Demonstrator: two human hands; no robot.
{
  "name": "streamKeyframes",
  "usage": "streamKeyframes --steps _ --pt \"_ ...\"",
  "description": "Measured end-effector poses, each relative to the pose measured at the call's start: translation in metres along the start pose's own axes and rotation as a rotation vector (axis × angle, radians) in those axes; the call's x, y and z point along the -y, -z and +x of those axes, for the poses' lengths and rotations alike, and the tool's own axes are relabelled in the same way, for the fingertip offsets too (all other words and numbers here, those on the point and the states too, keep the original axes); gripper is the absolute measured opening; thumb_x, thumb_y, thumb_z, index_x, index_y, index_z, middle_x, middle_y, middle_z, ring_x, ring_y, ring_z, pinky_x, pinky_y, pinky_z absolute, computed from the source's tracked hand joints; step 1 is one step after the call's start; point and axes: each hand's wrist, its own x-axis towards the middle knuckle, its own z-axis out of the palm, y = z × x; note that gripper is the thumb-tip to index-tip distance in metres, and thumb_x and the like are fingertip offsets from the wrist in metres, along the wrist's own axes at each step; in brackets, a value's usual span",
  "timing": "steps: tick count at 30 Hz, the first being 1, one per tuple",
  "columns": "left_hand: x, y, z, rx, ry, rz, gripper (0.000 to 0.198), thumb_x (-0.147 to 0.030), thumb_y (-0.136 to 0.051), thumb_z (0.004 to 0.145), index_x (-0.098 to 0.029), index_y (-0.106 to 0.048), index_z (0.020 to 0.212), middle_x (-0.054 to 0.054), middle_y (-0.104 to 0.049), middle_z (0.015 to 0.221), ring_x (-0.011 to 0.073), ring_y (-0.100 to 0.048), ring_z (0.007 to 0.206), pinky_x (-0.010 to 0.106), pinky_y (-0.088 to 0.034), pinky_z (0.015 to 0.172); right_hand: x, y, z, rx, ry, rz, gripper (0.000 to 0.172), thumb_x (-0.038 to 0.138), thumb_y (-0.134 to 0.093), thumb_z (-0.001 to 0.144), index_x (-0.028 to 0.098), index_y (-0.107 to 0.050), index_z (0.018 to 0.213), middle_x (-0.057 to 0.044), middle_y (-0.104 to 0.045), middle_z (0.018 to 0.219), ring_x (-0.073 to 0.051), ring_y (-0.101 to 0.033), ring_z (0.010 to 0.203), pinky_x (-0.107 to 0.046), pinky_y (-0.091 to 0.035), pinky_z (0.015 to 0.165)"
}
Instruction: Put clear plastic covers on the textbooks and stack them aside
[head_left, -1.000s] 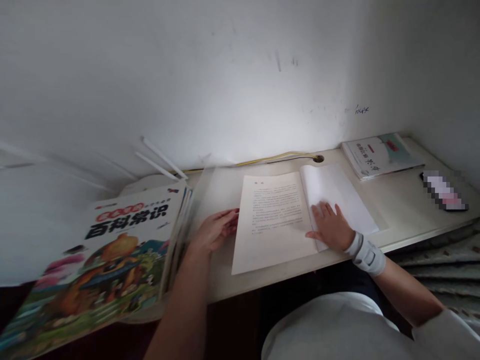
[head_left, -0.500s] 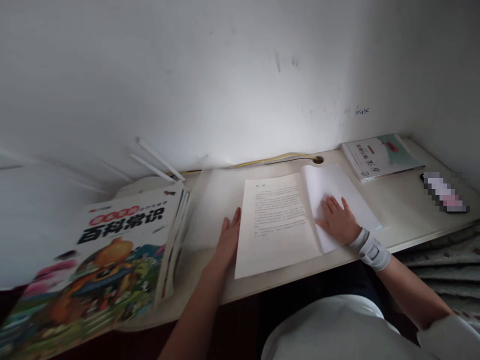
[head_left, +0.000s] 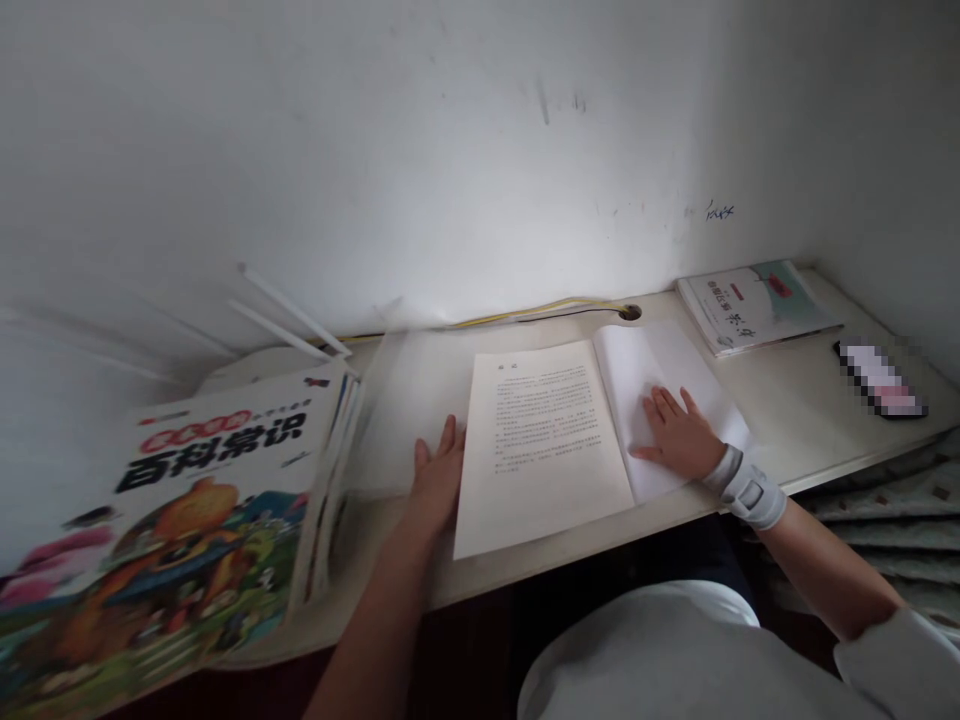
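A printed page (head_left: pixel 540 430) with a heading and several lines of text lies on the desk. To its right, joined along a fold, is a blank white page (head_left: pixel 645 350). My right hand (head_left: pixel 679 432) rests palm down on that blank page with its fingers spread; a grey-white band circles the wrist. At the printed page's left edge is my left hand (head_left: pixel 439 475), its visible fingers apart; the page's edge partly hides it. Beneath and beyond that hand lies a translucent plastic sheet (head_left: pixel 409 390) on the desk.
A stack of children's books (head_left: pixel 217 500) with a colourful cover stands at the left near a white router (head_left: pixel 285 310) with antennas. Behind runs a yellow cable (head_left: pixel 525 312) to a desk hole (head_left: pixel 630 312). Booklets (head_left: pixel 757 305) and a blurred-out phone (head_left: pixel 881 378) lie on the right.
The view has shifted slightly, so the desk things sit a little further left. My right hand stays flat on the blank page, and my left hand remains by the printed page's left edge.
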Motion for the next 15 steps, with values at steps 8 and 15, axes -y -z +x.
streamKeyframes --steps 8,15 --pt "-0.001 -0.002 -0.002 -0.052 -0.029 -0.019 0.051 -0.031 -0.042 0.084 -0.03 -0.041 0.135 0.01 -0.044 0.139 0.0328 -0.015 0.137 0.062 -0.009 0.105 -0.006 0.0 -0.005 0.016 -0.021 0.003 0.078 0.062 -0.033 0.085 0.001 -0.04 0.133 -0.027 -0.038 0.138 -0.033 -0.034 0.129 -0.057 -0.018 0.104" --pt "-0.008 0.005 -0.005 -0.031 -0.011 -0.013 0.049 -0.028 -0.034 0.087 -0.03 -0.039 0.136 0.008 -0.03 0.147 0.0338 -0.013 0.137 0.063 -0.012 0.103 0.007 0.006 -0.007 0.078 -0.036 0.028 0.081 0.061 -0.04 0.084 -0.004 -0.041 0.131 -0.029 -0.04 0.135 -0.034 -0.037 0.127 -0.053 -0.025 0.103"
